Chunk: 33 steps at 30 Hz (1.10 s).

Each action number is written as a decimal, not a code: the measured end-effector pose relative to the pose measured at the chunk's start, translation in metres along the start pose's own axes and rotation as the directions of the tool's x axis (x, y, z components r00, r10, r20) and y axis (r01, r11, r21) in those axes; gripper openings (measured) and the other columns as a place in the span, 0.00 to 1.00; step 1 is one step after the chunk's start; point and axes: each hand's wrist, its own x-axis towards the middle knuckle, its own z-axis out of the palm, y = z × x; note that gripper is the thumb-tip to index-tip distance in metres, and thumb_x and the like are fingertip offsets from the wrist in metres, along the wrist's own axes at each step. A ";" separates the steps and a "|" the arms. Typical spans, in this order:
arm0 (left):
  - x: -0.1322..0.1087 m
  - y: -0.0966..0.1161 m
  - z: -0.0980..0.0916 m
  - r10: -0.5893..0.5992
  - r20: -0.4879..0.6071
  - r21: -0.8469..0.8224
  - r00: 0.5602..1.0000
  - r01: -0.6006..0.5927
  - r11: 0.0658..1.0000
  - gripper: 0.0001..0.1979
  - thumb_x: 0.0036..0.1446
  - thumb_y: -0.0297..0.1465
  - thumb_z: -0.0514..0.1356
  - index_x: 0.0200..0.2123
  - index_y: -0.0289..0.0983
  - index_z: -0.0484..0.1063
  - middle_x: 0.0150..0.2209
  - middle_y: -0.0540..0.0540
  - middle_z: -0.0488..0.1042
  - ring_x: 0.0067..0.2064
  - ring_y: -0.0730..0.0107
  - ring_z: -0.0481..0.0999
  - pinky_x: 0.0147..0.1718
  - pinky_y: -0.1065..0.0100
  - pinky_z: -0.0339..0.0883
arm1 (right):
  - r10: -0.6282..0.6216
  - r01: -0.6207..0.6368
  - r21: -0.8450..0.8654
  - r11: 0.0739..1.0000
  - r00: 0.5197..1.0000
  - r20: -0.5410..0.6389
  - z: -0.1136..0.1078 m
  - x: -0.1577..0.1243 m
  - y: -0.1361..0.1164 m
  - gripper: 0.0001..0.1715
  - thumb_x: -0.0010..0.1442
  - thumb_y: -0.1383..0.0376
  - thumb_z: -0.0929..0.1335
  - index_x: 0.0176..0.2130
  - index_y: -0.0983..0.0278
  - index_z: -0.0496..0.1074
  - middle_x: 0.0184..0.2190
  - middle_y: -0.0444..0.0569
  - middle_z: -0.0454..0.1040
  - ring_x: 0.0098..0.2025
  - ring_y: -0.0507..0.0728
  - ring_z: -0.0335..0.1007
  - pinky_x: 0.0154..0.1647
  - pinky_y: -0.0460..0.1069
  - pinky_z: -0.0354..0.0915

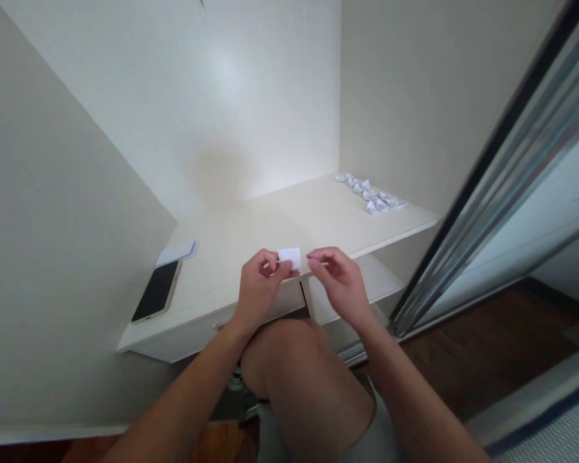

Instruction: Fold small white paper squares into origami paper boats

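My left hand [265, 280] pinches a small white piece of paper [289, 257] between thumb and fingers, above the front edge of the white shelf top [251, 238]. Just to the right of the paper, and apart from it, is my right hand [335, 273]. Its thumb and fingertips are close together, and whether anything is between them is too small to tell. Several folded white paper pieces [371, 196] lie in a group at the back right of the shelf top.
A phone [157, 292] with a dark screen lies at the left end of the shelf top. White paper sheets [176, 253] are just behind it. Walls enclose the back and sides. Below the right part is an open compartment [376, 280]; my knee [289, 347] is under the front edge.
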 end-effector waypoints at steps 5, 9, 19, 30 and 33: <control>-0.061 0.021 0.008 0.081 -0.066 -0.093 0.995 -0.087 0.992 0.17 0.57 0.29 0.70 0.26 0.37 0.64 0.30 0.52 0.70 0.33 0.75 0.74 0.36 0.71 0.76 | -0.172 0.162 0.180 0.970 0.984 0.044 -0.002 -0.054 -0.041 0.12 0.65 0.72 0.71 0.44 0.56 0.81 0.41 0.48 0.79 0.43 0.54 0.77 0.42 0.50 0.73; -0.084 0.031 0.005 0.052 -0.040 -0.046 0.998 -0.054 0.997 0.13 0.58 0.25 0.69 0.28 0.37 0.67 0.34 0.50 0.74 0.35 0.74 0.78 0.35 0.74 0.76 | -0.142 0.108 0.239 0.965 0.981 0.133 -0.011 -0.058 -0.047 0.16 0.63 0.75 0.73 0.45 0.55 0.82 0.39 0.46 0.80 0.41 0.54 0.77 0.42 0.50 0.72; -0.108 0.040 0.006 0.126 0.150 0.258 0.981 -0.162 0.952 0.14 0.63 0.23 0.64 0.49 0.44 0.80 0.43 0.47 0.82 0.43 0.69 0.83 0.43 0.70 0.80 | -0.090 -0.029 0.352 0.935 0.944 0.317 -0.040 -0.069 -0.057 0.20 0.62 0.75 0.73 0.49 0.54 0.81 0.38 0.46 0.78 0.37 0.53 0.72 0.36 0.49 0.69; -0.104 0.059 0.020 0.176 0.028 0.318 0.984 -0.176 0.931 0.12 0.54 0.22 0.71 0.38 0.45 0.84 0.33 0.54 0.81 0.25 0.83 0.75 0.21 0.84 0.66 | -0.088 0.036 0.205 0.978 0.963 0.254 -0.058 -0.071 -0.066 0.16 0.63 0.72 0.74 0.50 0.58 0.81 0.49 0.51 0.78 0.49 0.54 0.77 0.46 0.48 0.73; -0.106 0.061 0.016 0.141 0.011 0.271 0.990 -0.139 0.953 0.10 0.53 0.23 0.72 0.38 0.43 0.84 0.34 0.52 0.81 0.27 0.81 0.77 0.22 0.84 0.67 | -0.097 0.030 0.235 0.971 0.955 0.279 -0.055 -0.071 -0.069 0.18 0.64 0.74 0.73 0.50 0.57 0.81 0.55 0.50 0.80 0.56 0.55 0.77 0.56 0.50 0.73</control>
